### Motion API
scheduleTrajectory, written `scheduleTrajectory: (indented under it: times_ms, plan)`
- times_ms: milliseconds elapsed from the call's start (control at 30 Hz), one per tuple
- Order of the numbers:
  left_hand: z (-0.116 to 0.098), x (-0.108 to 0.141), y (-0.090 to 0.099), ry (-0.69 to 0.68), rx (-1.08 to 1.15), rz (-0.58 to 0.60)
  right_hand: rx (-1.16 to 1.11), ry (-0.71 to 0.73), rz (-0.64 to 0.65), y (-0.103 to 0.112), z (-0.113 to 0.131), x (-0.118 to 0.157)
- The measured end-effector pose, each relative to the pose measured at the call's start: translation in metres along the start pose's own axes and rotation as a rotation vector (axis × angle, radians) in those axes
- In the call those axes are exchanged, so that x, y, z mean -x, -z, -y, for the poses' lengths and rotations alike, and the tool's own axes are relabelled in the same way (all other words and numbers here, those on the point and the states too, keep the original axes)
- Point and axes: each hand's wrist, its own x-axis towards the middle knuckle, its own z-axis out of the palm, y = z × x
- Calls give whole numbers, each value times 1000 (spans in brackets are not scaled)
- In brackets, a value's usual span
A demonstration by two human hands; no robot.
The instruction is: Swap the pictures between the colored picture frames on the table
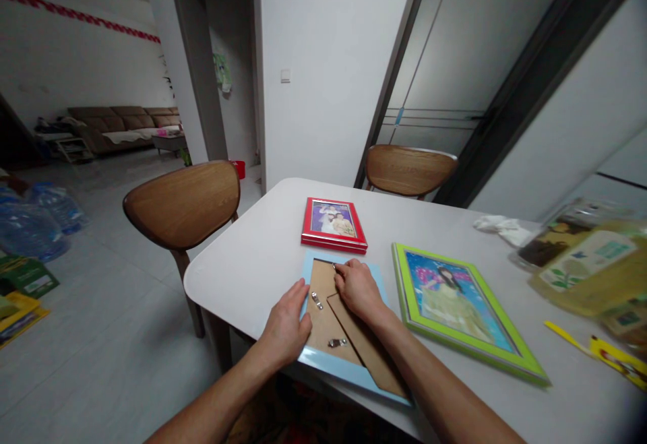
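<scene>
A light blue picture frame (337, 364) lies face down at the table's near edge, its brown backing board (322, 323) and hinged stand (377, 363) uppermost. My left hand (287, 323) rests along the frame's left edge, fingers stretched out and thumb apart from them. At the top of the backing, the closed fingers of my right hand (358, 289) pinch a small metal clip (334, 267), mostly covered by the fingertips. Two more metal clips show on the board, one at the left (317, 300) and one at the bottom (337, 343).
Beyond the blue frame sit stacked red picture frames (334, 220). A green picture frame (459, 306) lies to the right. Farther right are a large bottle of yellowish liquid (586, 262), white tissue (503, 228) and a yellow strip (569, 337). Wooden chairs (187, 201) stand around the table.
</scene>
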Motion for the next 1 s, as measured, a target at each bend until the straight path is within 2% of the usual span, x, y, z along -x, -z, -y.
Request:
scheduleTrajectory:
  times_ms: [167, 333, 433, 567, 667, 833, 1000]
  plan:
    - [-2, 0, 0, 9, 1, -1, 13, -6, -19, -6, 0, 2]
    - [-1, -1, 0, 17, 12, -18, -19, 5, -24, 5, -3, 10]
    - [0, 0, -1, 14, 31, -32, -91, 15, -27, 19, -5, 30]
    - [1, 1, -2, 16, 23, -41, -87, -4, 120, 35, -2, 64]
    - [1, 2, -2, 12, 22, -56, -56, -35, 150, 36, 5, 79]
    - [2, 1, -3, 21, 64, -74, -98, -42, 104, 34, 10, 77]
    - [-8, -1, 2, 52, 195, -73, -58, -50, 56, 52, 11, 67]
